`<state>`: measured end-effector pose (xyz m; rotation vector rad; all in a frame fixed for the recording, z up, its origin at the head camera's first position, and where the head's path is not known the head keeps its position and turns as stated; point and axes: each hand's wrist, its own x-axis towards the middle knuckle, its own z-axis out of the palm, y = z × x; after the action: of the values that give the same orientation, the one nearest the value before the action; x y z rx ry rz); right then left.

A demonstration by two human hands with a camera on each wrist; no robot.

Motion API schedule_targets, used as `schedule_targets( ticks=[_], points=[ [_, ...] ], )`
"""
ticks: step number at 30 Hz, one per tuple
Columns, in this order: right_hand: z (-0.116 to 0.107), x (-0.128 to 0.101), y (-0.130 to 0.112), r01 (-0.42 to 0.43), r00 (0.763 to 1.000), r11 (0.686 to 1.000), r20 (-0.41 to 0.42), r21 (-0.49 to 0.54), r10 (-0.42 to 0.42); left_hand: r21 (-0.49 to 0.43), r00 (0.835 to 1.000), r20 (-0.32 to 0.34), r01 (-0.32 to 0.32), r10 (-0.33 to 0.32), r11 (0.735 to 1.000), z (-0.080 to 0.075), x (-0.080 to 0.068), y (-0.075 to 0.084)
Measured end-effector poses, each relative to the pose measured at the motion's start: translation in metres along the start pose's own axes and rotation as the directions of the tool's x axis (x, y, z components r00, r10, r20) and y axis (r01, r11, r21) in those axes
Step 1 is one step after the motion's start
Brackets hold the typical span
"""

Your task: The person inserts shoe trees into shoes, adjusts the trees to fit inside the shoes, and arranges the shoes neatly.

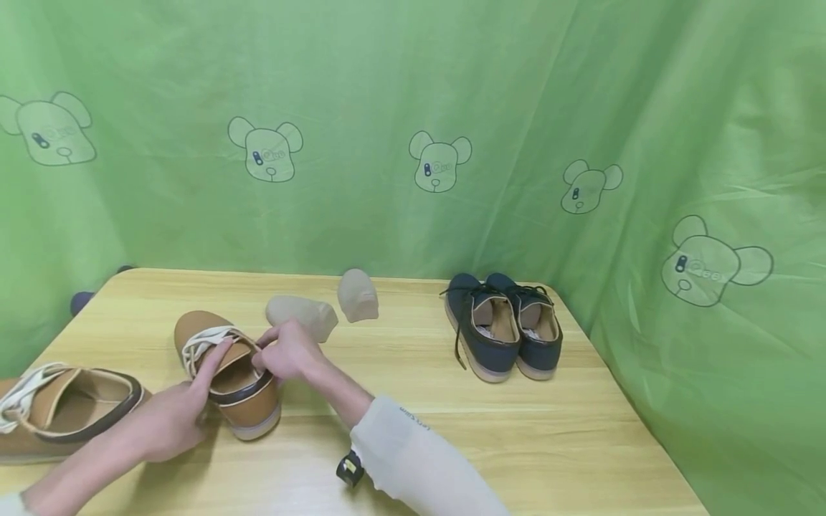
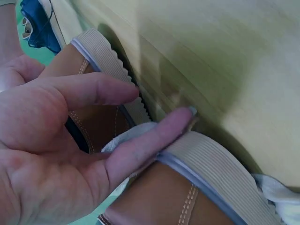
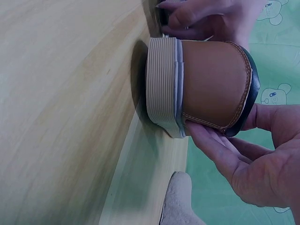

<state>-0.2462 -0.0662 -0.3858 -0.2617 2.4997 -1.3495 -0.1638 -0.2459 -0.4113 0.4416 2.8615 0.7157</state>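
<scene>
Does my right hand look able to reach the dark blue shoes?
Probably, once it releases the tan shoe; nothing tall stands between the right hand and the dark blue shoes.

Brightly lit in head view, dimmer in wrist views.
Reflecting palely off the tabletop [image 1: 277,487], lower centre; softly shadowed, left-wrist upper middle.

Rm btwn R hand [image 1: 290,351], navy shoes [image 1: 503,347]

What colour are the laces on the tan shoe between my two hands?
The laces are off-white; they show best in the head view.
</scene>
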Motion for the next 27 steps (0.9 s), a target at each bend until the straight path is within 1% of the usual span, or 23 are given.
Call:
schedule_targets(
  ticks=[6, 14, 20, 22, 27],
  points=[
    [-0.001, 0.0, 0.001, -0.008, 1.0, 1.0, -0.001, 0.001, 0.008, -0.056, 1.0, -0.01, 0.002, -0.003, 0.998, 0.003, 0.003, 0.003],
    [-0.003, 0.001, 0.001, -0.013, 1.0, 1.0, -0.005, -0.005, 0.013, -0.129, 1.0, 0.01, 0.018, -0.017, 0.992, 0.001, 0.004, 0.009],
    [-0.004, 0.0, 0.0, -0.026, 1.0, 1.0, -0.001, 0.002, 0.026, -0.178, 1.0, -0.002, -0.007, 0.007, 0.984, 0.001, 0.003, 0.01],
    [-0.005, 0.0, -0.001, -0.027, 1.0, 1.0, -0.002, 0.006, 0.028, -0.18, 1.0, -0.012, -0.02, 0.018, 0.984, 0.001, 0.004, 0.01],
    [-0.007, -0.001, -0.002, -0.031, 1.0, 0.999, -0.002, 0.02, 0.031, -0.164, 0.999, -0.02, -0.029, 0.027, 0.986, 0.001, 0.003, 0.01]
  ],
)
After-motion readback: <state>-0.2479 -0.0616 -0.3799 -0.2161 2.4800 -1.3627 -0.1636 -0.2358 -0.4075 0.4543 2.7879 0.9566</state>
